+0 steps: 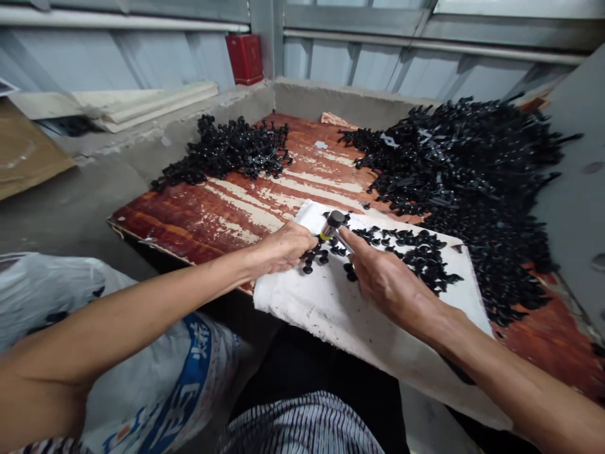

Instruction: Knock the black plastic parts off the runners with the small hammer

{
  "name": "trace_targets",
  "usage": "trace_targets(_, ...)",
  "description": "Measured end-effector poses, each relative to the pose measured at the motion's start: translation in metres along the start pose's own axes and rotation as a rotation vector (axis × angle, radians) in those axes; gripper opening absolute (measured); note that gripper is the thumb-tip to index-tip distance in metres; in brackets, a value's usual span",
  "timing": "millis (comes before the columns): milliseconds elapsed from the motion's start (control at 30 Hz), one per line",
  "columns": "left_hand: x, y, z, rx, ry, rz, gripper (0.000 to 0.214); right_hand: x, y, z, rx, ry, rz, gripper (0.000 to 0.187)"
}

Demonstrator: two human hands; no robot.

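Note:
My left hand (pixel 286 247) is closed on a cluster of small black plastic parts (pixel 316 256) lying on a white cloth (pixel 326 302). My right hand (pixel 385 280) grips a small tool with a black cap and yellow band (pixel 331 225), index finger stretched along it, its tip at the cluster. More small black parts (pixel 416 252) lie spread on the cloth to the right of my hands.
A worn red board (pixel 222 211) carries the cloth. A big heap of black plastic parts (pixel 472 183) fills the right side, a smaller heap (pixel 231 151) sits at the back left. A printed white sack (pixel 155 378) lies at lower left. A red box (pixel 244 58) stands on the ledge.

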State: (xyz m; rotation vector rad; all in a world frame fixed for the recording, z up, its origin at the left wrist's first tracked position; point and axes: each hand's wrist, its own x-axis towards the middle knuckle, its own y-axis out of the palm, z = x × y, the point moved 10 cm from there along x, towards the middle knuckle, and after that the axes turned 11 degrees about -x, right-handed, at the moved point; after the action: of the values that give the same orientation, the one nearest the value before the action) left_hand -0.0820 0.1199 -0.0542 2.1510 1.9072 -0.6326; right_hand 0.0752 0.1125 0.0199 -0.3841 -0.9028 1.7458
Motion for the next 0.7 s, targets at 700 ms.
trace_targets(700,-0.055,0.047,-0.031,0.381,0.431,0.222,0.044,-0.063,0.018,-0.043,0.505,0.406,-0.002,0.040)
